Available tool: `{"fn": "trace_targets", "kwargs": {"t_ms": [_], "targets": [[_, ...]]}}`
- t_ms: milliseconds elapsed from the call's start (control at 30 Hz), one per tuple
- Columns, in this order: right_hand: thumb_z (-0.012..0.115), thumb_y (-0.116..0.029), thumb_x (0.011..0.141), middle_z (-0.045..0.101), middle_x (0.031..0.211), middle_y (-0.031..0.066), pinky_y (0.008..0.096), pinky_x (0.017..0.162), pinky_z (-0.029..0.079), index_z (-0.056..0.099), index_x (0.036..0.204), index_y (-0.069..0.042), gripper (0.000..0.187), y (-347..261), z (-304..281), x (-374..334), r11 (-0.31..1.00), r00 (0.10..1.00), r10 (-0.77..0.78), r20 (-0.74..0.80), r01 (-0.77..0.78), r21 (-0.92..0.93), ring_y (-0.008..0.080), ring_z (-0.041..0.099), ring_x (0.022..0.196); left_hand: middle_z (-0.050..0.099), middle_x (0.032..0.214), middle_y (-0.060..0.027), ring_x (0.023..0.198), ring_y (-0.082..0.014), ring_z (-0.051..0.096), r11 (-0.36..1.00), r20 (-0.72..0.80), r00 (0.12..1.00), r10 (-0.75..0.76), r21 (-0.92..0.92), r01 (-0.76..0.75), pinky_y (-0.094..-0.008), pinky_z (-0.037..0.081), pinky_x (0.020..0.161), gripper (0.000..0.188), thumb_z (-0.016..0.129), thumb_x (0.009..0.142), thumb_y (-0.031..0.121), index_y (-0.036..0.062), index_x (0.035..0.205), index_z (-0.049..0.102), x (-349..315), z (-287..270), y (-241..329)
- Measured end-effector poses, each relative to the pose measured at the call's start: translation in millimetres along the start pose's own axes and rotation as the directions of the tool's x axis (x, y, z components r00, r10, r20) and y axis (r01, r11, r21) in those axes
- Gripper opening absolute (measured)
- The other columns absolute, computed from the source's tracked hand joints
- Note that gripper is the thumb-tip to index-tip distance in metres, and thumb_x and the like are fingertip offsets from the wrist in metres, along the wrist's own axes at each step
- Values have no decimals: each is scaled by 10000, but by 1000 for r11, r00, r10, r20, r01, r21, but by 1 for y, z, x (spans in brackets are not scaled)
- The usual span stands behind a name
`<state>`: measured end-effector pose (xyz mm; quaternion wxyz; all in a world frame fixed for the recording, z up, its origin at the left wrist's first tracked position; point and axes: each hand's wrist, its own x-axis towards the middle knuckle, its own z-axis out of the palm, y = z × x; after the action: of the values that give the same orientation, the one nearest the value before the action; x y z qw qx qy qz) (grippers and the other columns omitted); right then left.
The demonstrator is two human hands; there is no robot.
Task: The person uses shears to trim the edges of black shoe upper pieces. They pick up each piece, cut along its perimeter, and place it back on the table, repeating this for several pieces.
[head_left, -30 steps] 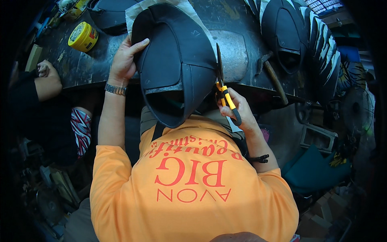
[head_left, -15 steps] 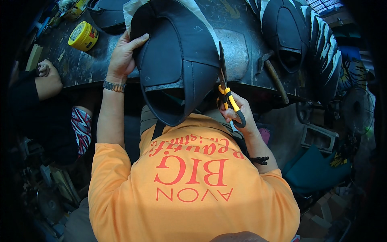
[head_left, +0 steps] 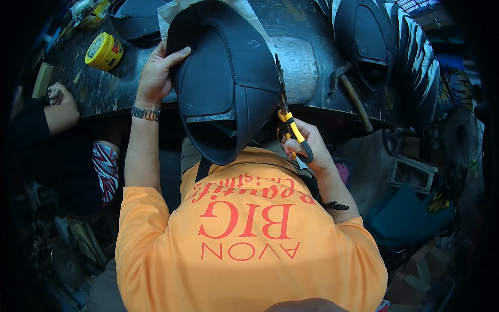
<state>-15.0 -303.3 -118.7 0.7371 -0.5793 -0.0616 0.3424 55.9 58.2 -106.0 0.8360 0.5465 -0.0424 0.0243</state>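
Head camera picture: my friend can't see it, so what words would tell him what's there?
A person in an orange shirt holds a big dark curved padded shell with the left hand, while the right hand works yellow-and-black-handled scissors along its right edge. It rests against a dark scuffed workbench with a round yellow tin, a wooden-handled hammer and another dark shell.

A yellow round tin (head_left: 104, 51) sits on the dark table (head_left: 104, 88); a hammer (head_left: 353, 96) lies near striped black-and-white pieces (head_left: 421, 62).

Dark worn workbench (head_left: 104, 93), cluttered dim floor (head_left: 67, 249), teal cushion (head_left: 410, 218)
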Motion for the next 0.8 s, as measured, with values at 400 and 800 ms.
{"fn": "trace_targets", "kwargs": {"t_ms": [400,800], "targets": [[776,-274,808,536,686,-18,167,492,444,562,922,-53,328,9,-2,-1,996,999,-29,30,26,90,33,510,549,673,1057,-64,915,-136,669,999,46,998,-36,26,34,-267,570,795,346,676,861,9,37,1198,601,1,4,6],[770,-267,813,549,697,-8,169,529,466,565,917,-47,317,-1,0,4,995,999,-38,8,37,92,46,547,582,661,1068,-53,916,-114,648,981,105,986,-126,162,108,-249,547,798,379,692,857,54,17,1219,587,3,21,11]]}}
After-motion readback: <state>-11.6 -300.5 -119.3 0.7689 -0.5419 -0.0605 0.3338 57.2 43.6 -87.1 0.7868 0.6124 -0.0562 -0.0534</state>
